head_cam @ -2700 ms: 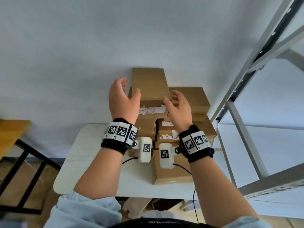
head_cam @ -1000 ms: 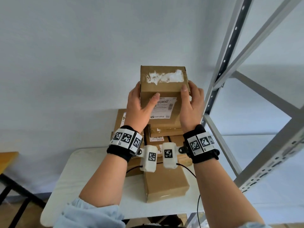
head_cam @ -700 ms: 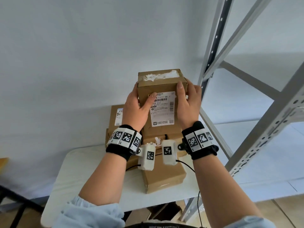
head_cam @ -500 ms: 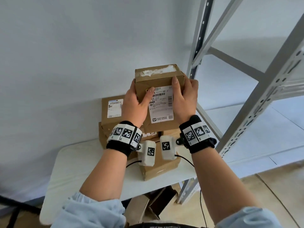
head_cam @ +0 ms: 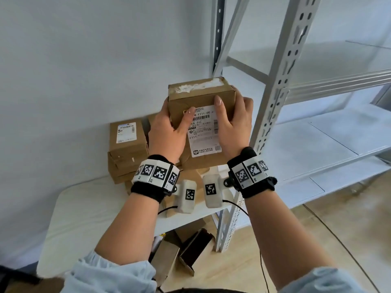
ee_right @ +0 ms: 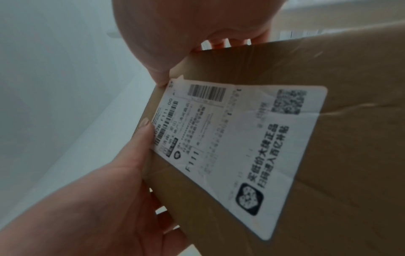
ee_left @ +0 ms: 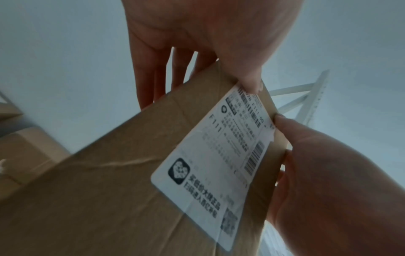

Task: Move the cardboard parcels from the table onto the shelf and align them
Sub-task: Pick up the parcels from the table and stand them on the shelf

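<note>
I hold a brown cardboard parcel [head_cam: 201, 98] in the air with both hands, its white shipping label [head_cam: 204, 134] facing me. My left hand [head_cam: 169, 132] grips its left side, thumb on the label face. On the right side my right hand [head_cam: 234, 123] grips it, thumb on the front. In the left wrist view the parcel [ee_left: 109, 173] fills the frame, with the left hand [ee_left: 197, 43] at its top edge. The right wrist view shows the parcel [ee_right: 339, 155] under my right hand [ee_right: 186, 26]. The parcel hangs just left of the grey metal shelf [head_cam: 317, 144].
More cardboard parcels [head_cam: 127, 149] are stacked on the white table [head_cam: 95, 218] below and left of my hands. The shelf's perforated upright [head_cam: 277, 81] stands just right of the held parcel. Flattened cardboard pieces [head_cam: 190, 246] lie on the floor under the table.
Both hands took the top parcel off the pile, tilted its label face toward me and carried it rightward toward the shelf. The view has swung right and down.
</note>
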Demonstrator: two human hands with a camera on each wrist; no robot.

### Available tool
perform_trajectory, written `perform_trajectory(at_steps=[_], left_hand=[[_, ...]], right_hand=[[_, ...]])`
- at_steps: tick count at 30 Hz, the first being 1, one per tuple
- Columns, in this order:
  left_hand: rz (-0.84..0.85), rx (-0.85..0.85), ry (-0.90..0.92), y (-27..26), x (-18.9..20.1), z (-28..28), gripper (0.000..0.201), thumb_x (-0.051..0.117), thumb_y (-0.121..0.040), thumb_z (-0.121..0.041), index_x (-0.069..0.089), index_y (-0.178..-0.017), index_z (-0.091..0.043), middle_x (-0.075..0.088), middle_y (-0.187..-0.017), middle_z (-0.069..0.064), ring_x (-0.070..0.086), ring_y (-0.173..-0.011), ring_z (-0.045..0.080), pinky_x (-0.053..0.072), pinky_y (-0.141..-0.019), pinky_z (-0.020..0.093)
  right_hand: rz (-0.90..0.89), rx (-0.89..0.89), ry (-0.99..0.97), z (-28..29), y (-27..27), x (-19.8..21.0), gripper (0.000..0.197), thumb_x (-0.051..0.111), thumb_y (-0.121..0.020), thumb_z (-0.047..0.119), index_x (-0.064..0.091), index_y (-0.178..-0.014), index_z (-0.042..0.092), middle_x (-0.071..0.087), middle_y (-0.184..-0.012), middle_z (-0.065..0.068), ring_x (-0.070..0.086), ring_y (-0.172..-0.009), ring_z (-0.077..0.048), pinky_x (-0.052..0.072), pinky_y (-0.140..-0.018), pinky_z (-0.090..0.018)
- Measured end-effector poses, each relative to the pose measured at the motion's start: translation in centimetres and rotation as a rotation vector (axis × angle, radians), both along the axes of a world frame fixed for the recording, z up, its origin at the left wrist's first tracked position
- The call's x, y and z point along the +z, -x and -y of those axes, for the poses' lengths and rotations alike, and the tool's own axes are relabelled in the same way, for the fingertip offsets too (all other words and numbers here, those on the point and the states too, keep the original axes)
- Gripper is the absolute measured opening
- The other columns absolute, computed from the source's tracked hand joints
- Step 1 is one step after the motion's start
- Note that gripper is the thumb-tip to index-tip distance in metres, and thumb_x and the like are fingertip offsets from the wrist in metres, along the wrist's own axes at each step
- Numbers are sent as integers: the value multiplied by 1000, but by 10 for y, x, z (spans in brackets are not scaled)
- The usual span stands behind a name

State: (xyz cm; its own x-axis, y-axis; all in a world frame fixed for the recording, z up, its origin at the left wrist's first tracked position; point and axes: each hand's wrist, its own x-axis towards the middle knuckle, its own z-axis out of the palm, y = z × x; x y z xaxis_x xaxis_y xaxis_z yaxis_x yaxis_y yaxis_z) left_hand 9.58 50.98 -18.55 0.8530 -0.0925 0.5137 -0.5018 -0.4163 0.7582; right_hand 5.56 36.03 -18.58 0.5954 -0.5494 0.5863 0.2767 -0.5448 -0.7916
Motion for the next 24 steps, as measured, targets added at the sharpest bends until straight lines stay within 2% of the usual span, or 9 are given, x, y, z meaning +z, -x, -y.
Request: perform_trajectory(at_steps=[2, 5, 7, 9, 12, 15, 17, 20, 24], left_hand=[[38, 15, -4, 28, 11, 15, 50, 51, -85, -72, 60, -112, -31, 61, -82, -25, 59, -74, -13, 44, -64, 7], [89, 19, 8, 70, 24, 42, 39, 56, -87, -67, 61, -103, -32, 62, -78, -24, 59, -73, -16, 42, -60, 3], [114, 28, 15, 99, 29, 65, 43, 54, -84, -73, 60, -103, -34, 67, -86, -18, 63, -79, -6, 48, -68, 10], [128, 30, 23, 129, 34, 91, 49, 50, -81, -79, 59, -105, -37, 68, -93, -15, 65, -85, 4, 55, -75, 24], [152, 21, 32, 163, 48, 129, 53, 49, -81, -80, 60, -106, -36, 69, -92, -15, 66, -87, 7, 57, -78, 33], [184, 11, 34, 185, 67, 165, 61, 48, -77, -85, 62, -109, -34, 70, -94, -13, 66, -87, 7, 58, -77, 36], [212, -3, 16, 195, 83, 186, 63, 51, -76, -85, 61, -112, -35, 69, -98, -13, 66, -88, 7, 58, -77, 35], [252, -18, -30, 198, 110, 215, 64, 51, -75, -84, 57, -118, -36, 68, -104, -12, 66, -89, 8, 59, -79, 36], [296, -32, -85, 185, 146, 254, 73, 48, -73, -84, 51, -126, -33, 67, -110, -10, 66, -96, 13, 58, -83, 39]], right_hand=[[16, -11, 11, 17, 24, 4, 64, 53, -96, 54, 41, -148, 20, 44, -124, 4, 46, -106, -1, 33, -85, 1], [56, -16, 14, 46, 63, 10, 66, 58, -95, 49, 36, -151, 21, 43, -123, 6, 46, -107, -1, 31, -85, 1], [84, -11, 29, 70, 92, 15, 67, 58, -95, 48, 34, -152, 22, 45, -123, 4, 50, -106, -4, 34, -84, -1], [94, -11, 45, 97, 122, 22, 67, 58, -95, 48, 34, -153, 23, 45, -124, 4, 51, -106, -5, 36, -83, -3], [111, -17, 60, 134, 156, 36, 66, 57, -96, 47, 34, -152, 22, 44, -124, 6, 50, -104, -2, 35, -82, -2], [147, -21, 64, 168, 181, 54, 65, 55, -97, 46, 34, -152, 19, 45, -127, 4, 49, -104, -2, 34, -83, -2], [168, -30, 64, 190, 192, 70, 64, 54, -98, 44, 34, -153, 18, 45, -130, 2, 48, -104, -2, 35, -85, -8], [203, -49, 56, 218, 197, 94, 60, 53, -100, 43, 36, -150, 16, 47, -130, -1, 48, -103, -2, 37, -86, -12], [261, -62, 39, 250, 187, 123, 54, 51, -101, 43, 41, -145, 13, 48, -130, -2, 51, -108, -9, 40, -92, -22]])
